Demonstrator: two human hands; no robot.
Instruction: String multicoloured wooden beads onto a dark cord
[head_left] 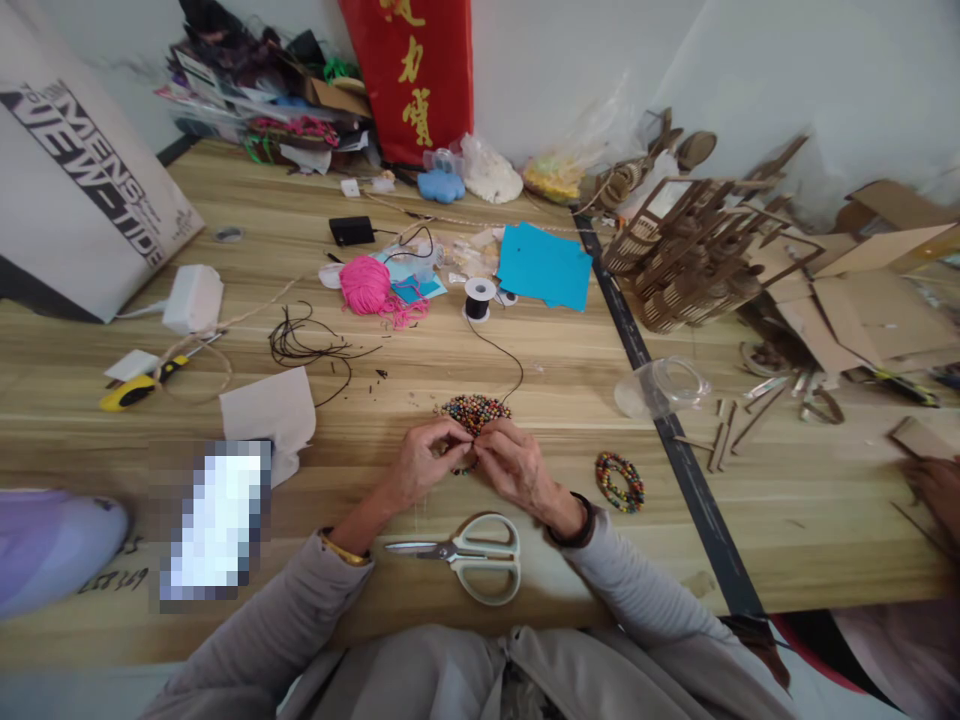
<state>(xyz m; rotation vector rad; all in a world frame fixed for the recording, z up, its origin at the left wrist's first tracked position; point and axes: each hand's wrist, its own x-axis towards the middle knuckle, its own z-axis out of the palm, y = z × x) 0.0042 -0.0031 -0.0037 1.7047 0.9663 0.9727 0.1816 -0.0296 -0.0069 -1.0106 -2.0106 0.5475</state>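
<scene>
My left hand [426,458] and my right hand [519,462] meet fingertip to fingertip, both pinched closed. Between and below the fingers shows a short bit of a beaded cord [465,468], mostly hidden. Just beyond the fingers lies a pile of small multicoloured beads [474,408]. A thin black cord [517,362] runs from a white-flanged spool [478,300] down to the pile, where I lose sight of it. Scissors [480,556] with pale handles lie nearer to me, blades pointing left. A coiled bead bracelet [620,482] rests to the right of my right hand.
Left are a phone-like blurred screen [217,520], a cloth scrap [270,415], a yellow cutter [142,388] and loose black cord [307,345]. Pink yarn [365,285] and blue sheets [544,265] lie behind. A plastic cup [660,388] and another person's hand [937,490] are right.
</scene>
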